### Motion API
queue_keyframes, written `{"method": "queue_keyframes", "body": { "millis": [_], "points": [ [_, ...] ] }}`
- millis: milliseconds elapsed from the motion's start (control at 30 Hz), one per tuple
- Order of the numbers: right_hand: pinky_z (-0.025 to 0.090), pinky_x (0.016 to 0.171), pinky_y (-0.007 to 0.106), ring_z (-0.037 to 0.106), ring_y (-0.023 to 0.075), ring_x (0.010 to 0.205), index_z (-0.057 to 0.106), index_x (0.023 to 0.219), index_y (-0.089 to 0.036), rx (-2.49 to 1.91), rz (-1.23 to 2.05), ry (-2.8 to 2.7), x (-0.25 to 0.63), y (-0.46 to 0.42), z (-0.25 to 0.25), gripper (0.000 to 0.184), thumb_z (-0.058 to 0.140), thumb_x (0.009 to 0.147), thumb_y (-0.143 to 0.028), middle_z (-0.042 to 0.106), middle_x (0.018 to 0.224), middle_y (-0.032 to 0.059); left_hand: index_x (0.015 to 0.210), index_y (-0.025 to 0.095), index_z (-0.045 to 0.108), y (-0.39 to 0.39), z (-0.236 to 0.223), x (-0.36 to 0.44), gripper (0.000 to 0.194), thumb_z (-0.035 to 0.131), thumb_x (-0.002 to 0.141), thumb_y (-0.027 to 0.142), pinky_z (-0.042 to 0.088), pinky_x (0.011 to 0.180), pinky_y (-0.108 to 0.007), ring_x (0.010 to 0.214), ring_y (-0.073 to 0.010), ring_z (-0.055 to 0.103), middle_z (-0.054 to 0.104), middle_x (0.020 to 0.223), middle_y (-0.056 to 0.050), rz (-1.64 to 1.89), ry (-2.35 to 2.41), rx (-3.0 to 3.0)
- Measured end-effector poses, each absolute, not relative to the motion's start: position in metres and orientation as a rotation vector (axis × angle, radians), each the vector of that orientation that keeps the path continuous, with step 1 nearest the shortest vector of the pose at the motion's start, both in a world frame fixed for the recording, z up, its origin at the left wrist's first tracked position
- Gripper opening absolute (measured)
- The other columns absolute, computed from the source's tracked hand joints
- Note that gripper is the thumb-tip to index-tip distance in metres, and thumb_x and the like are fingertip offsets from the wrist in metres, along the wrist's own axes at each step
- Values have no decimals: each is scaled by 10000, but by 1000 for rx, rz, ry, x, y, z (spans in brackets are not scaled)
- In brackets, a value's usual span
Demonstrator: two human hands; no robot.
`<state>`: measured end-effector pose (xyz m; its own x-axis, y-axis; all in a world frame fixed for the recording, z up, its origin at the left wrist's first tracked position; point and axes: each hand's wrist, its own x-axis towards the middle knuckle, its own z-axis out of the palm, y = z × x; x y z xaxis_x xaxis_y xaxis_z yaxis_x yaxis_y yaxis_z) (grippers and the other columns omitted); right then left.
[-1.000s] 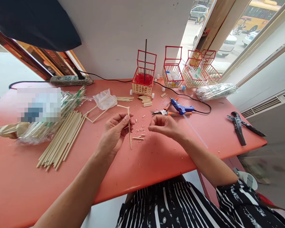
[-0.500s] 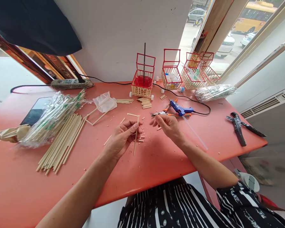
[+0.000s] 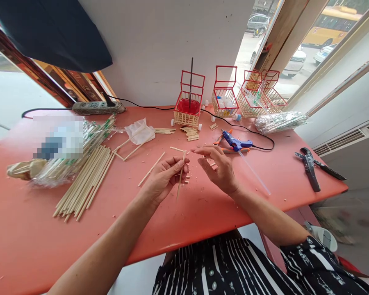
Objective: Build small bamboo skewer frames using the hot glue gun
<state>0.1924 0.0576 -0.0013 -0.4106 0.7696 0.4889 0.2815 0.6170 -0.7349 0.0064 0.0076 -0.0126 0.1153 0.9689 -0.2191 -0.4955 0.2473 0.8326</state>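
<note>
My left hand (image 3: 165, 177) pinches a thin wooden stick (image 3: 178, 189) between thumb and fingers. A second short stick (image 3: 176, 148) meets its upper end at an angle, forming a corner. To the right of this piece my right hand (image 3: 219, 167) hovers over the table with its fingers apart and nothing in them. Just beyond it lie a blue hot glue gun (image 3: 235, 141) with a clear glue stick (image 3: 255, 174) in its back, and orange-handled pliers (image 3: 219, 138), partly covered. Small wood offcuts lie beneath my hands, partly hidden. One loose stick (image 3: 151, 169) rests left of my left hand.
A bundle of wooden sticks (image 3: 83, 184) and plastic-wrapped sticks (image 3: 101, 131) lie left. Small red-trimmed stick carts (image 3: 187, 110) stand along the wall. Black-handled cutters (image 3: 309, 168) lie near the right edge. A power strip (image 3: 98, 107) sits at the back left, and a black cord crosses behind.
My right hand's fingers have gone from pinched together to spread apart. My left hand keeps hold of the joined sticks. The whole view has shifted slightly.
</note>
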Motion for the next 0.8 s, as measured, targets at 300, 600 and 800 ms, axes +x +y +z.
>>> {"method": "queue_keyframes", "body": {
  "millis": [300, 600, 800],
  "points": [
    [447, 652, 233, 623, 130, 775, 691, 936, -189, -834, 1740, -1424, 187, 72, -11, 366, 754, 784, -516, 688, 852, 25, 896, 149, 729, 0, -8, 15, 274, 810, 764, 376, 435, 536, -203, 565, -93, 555, 660, 692, -17, 1136, 866, 790],
    [421, 599, 192, 583, 87, 684, 685, 838, -174, -814, 2035, -1126, 184, 72, -17, 400, 890, 648, -460, 646, 740, -18, 904, 154, 722, 1, -15, 17, 285, 807, 769, 389, 438, 524, -195, 582, -93, 554, 662, 700, -17, 1101, 845, 773],
    [382, 551, 209, 542, 83, 635, 651, 750, -172, -917, 1865, -1068, 187, 76, -17, 450, 851, 650, -562, 614, 728, -17, 909, 147, 720, 1, -18, 16, 264, 797, 784, 366, 451, 542, -202, 556, -85, 564, 665, 689, -10, 1144, 859, 752]
  ]
}}
